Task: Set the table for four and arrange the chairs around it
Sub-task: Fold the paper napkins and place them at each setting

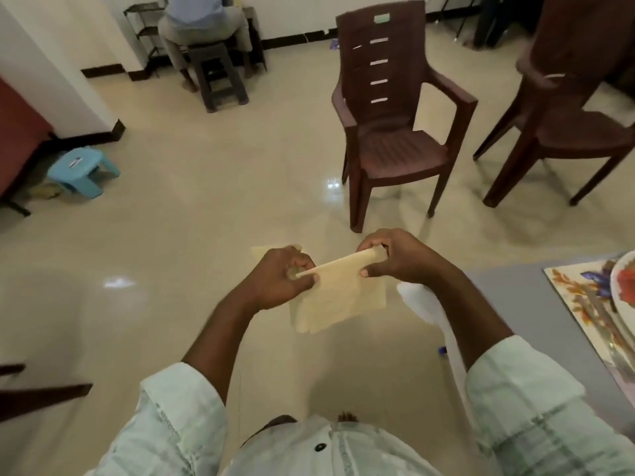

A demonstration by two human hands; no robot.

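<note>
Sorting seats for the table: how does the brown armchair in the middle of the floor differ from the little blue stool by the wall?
The brown armchair has a tall slotted back and armrests; the blue stool has neither. The armchair is far bigger and taller; the stool sits low. The armchair stands in the open floor; the stool is tucked near the wall at left. Both look plastic, stand upright and are unoccupied.

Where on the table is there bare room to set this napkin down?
The grey strip of table between the right hand and the floral placemat is bare. The placemat itself is crowded by a plate and cutlery. Both hands, the left hand included, pinch the napkin over the floor.
</note>
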